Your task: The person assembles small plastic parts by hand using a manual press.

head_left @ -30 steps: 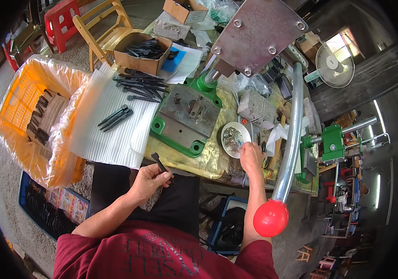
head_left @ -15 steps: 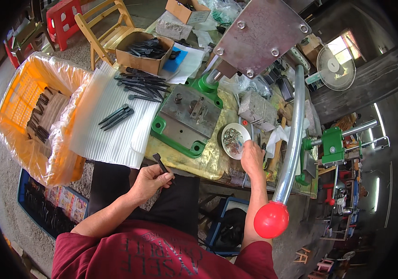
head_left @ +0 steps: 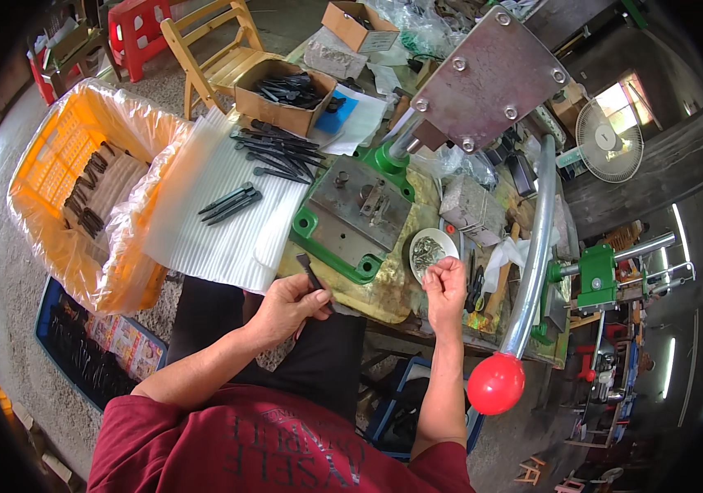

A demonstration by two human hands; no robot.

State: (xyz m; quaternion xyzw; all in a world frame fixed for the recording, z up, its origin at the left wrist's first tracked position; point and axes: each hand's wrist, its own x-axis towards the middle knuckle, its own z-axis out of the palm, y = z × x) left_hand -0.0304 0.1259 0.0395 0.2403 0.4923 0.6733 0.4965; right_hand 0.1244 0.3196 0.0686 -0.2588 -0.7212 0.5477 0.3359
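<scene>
My left hand (head_left: 290,307), with fingers and thumb closed, grips a slim black bar-shaped part (head_left: 310,273) above my lap. At the near side of a white bowl (head_left: 449,243) of small metal pins, my right hand (head_left: 447,297) has its fingertips pinched together. Whatever they hold is too small or hidden to make out. Between the hands and further back stands a hand press with a green base (head_left: 305,222) and a steel plate (head_left: 350,223) carrying a small fixture. Similar black parts (head_left: 232,204) lie on white foam sheeting (head_left: 204,246) to its left.
The press's long lever with a red ball knob (head_left: 496,384) hangs at the right of my right arm. An orange plastic-lined crate (head_left: 56,164) sits at left. A cardboard box (head_left: 265,107), a stone block (head_left: 473,207) and a second green press (head_left: 598,278) stand further off.
My right hand has drawn back from inside the bowl's edge toward me, its fingers now pinched. My left hand has risen slightly with the black part. The whole view has shifted a little.
</scene>
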